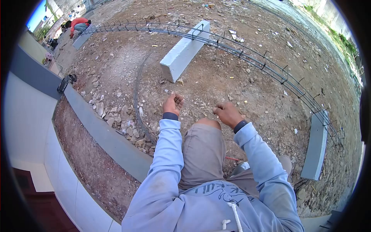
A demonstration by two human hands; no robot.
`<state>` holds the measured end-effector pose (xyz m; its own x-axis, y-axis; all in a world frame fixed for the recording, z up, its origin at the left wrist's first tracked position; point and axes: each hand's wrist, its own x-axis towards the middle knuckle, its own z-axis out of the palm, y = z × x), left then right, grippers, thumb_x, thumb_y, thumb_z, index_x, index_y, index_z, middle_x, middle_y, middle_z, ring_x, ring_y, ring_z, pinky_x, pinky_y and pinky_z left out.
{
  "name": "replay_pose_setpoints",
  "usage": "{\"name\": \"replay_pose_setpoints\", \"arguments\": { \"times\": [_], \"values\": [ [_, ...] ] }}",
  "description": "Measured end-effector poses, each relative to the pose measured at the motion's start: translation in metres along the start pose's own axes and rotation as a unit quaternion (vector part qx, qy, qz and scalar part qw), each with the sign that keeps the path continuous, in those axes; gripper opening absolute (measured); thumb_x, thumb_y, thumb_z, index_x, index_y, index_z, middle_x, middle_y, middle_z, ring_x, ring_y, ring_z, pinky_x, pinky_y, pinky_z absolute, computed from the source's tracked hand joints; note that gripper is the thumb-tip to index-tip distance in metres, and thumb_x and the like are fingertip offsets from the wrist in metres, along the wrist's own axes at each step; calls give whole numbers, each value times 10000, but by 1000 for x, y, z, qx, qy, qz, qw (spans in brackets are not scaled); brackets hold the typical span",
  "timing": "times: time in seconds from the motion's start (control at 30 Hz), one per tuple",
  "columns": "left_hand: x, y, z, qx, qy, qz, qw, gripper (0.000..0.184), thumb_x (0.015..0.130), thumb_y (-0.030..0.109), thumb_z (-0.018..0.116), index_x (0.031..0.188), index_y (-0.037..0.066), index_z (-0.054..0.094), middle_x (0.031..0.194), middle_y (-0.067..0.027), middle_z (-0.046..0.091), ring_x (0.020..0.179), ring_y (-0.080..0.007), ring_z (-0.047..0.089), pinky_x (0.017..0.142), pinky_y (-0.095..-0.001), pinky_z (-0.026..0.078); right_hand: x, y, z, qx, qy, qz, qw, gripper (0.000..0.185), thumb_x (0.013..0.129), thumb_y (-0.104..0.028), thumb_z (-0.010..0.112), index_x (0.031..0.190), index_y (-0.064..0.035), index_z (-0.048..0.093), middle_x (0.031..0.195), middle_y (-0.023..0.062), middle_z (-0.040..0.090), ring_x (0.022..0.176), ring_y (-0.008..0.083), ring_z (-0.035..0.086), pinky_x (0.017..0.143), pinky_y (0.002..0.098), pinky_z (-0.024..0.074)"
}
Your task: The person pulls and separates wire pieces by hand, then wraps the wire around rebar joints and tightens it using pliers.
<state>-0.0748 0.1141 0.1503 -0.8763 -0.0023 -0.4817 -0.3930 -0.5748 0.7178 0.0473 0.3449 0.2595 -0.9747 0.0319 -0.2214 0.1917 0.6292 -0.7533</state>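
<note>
My left hand point(174, 103) is held above the ground in front of my knee, its fingers curled in toward the palm. Across from it, my right hand point(228, 113) is closed too, with thumb and forefinger close together. Whatever either hand may hold is too small or hidden to make out. Beyond both hands, a long rebar cage point(247, 57) with stirrups along it rests over a pale rectangular block point(185, 50). Its near right end lies across another such block point(316, 147). Neither hand touches the cage.
A person in a red top point(79, 24) crouches at the cage's far left end, by another block point(82, 40). A low concrete curb point(104, 133) runs along my left, with broken rubble point(116, 116) beside it. A dark thin hose or cable point(137, 92) curves over the dirt.
</note>
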Motion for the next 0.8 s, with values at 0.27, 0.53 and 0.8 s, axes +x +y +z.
{"name": "replay_pose_setpoints", "arguments": {
  "times": [0.27, 0.53, 0.8],
  "values": [
    [-9, 2, 11, -82, 29, -34, 996, 149, 948, 221, 467, 948, 95, 547, 779, -57, 592, 697, -189, 604, 642, -339, 560, -1, -5, 27, -54, 48, -47, 996, 215, 828, -227, 563, 911, -55, 662, 890, 214, 649, 873, 381, 618, 787, 450, 478],
    [7, 11, 49, -186, 31, -21, 982, 204, 967, 241, 444, 929, 75, 556, 780, -48, 589, 737, -182, 604, 691, -349, 563, 6, -3, 22, -97, 24, -103, 990, 199, 819, -218, 562, 891, -67, 670, 880, 207, 651, 856, 386, 619, 770, 472, 479],
    [15, 5, 39, -117, 51, -74, 989, 275, 950, 285, 417, 1059, 47, 500, 1038, -132, 554, 968, -273, 562, 911, -465, 437, -10, 2, 0, -160, 150, -123, 968, 172, 809, -175, 534, 856, -61, 654, 823, 191, 642, 788, 378, 622, 715, 460, 487]
  ]
}}
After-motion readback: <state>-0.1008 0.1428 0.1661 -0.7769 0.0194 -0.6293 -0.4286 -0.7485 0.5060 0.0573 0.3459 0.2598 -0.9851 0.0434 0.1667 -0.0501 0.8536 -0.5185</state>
